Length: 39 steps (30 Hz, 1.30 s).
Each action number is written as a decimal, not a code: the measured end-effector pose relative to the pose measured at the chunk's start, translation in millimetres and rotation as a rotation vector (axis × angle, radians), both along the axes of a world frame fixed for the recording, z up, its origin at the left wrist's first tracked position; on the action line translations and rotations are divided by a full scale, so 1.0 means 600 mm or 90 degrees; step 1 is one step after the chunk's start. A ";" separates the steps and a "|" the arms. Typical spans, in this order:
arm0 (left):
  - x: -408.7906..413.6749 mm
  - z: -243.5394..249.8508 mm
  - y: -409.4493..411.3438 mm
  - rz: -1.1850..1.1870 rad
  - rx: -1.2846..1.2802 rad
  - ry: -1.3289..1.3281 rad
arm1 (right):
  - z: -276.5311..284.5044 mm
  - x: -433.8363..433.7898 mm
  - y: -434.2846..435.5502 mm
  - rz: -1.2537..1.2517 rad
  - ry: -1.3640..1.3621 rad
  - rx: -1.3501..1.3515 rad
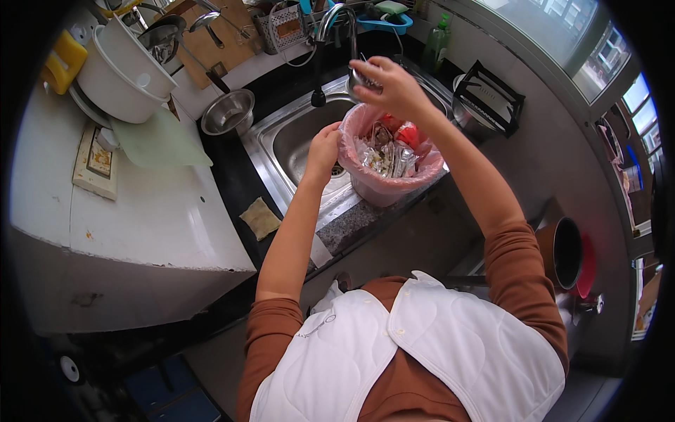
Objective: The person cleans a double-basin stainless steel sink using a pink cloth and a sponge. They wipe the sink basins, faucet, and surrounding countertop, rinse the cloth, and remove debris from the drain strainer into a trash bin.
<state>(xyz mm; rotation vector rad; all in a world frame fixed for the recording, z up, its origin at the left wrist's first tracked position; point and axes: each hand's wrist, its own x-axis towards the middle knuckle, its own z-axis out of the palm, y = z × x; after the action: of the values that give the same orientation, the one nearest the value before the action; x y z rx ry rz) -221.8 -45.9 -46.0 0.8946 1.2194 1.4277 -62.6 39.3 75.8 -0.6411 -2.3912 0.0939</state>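
My left hand (326, 150) grips the rim of a waste bin (377, 194) lined with a thin pink plastic bag (390, 179). The bin is held over the front edge of the steel sink (295, 153). Inside it lie clear plastic wrapping, a red packet (407, 134) and food scraps. Above the bin's far rim, my right hand (387, 87) holds a small metal strainer or cup (361, 87), partly hidden behind my fingers. The curved chrome tap (337, 16) rises just beyond.
Left of the sink stand a steel bowl (228, 113) and a folded cloth (260, 218). A green pump bottle (436, 45) and a black rack (490, 97) are at the back right. White basins (118, 76) lean at the left, near a wooden board (216, 39) with hanging ladles.
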 end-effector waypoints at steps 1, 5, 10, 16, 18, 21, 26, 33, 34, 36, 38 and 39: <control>0.002 0.002 0.000 -0.010 0.008 -0.007 | 0.009 0.003 0.010 0.006 0.035 0.011; 0.004 -0.001 0.004 -0.029 0.047 0.002 | -0.041 -0.007 0.016 -0.022 0.286 0.087; -0.005 -0.006 0.002 -0.022 0.050 0.019 | -0.073 0.002 0.018 0.032 0.019 -0.054; 0.002 0.000 0.001 -0.037 0.064 0.001 | 0.039 -0.005 0.001 -0.053 0.290 -0.044; 0.008 -0.002 0.005 -0.045 0.065 -0.019 | -0.074 -0.002 0.012 -0.020 0.046 0.034; 0.006 0.027 -0.009 -0.036 0.002 -0.054 | -0.091 0.002 0.028 0.006 0.005 0.029; 0.010 0.046 -0.031 -0.059 -0.007 -0.088 | 0.035 -0.008 0.033 -0.042 0.193 -0.003; 0.018 0.042 -0.019 -0.066 -0.022 -0.096 | -0.099 -0.013 0.025 0.001 0.065 0.008; 0.016 0.040 -0.026 -0.064 -0.032 -0.101 | -0.073 -0.013 0.015 0.027 0.097 -0.055; 0.019 0.035 -0.027 -0.065 -0.020 -0.105 | -0.049 -0.010 0.008 0.063 0.141 -0.048; 0.017 0.037 -0.026 -0.075 -0.017 -0.071 | -0.035 -0.003 -0.003 0.107 0.256 -0.268; 0.012 0.038 -0.026 -0.087 -0.022 -0.036 | -0.031 0.004 -0.010 0.122 0.344 -0.475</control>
<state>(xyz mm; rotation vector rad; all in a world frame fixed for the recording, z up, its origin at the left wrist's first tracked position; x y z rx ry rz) -214.4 -61.5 -23.0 0.8911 1.1160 1.3108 -60.0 33.1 57.3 -0.6007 -1.8365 1.1278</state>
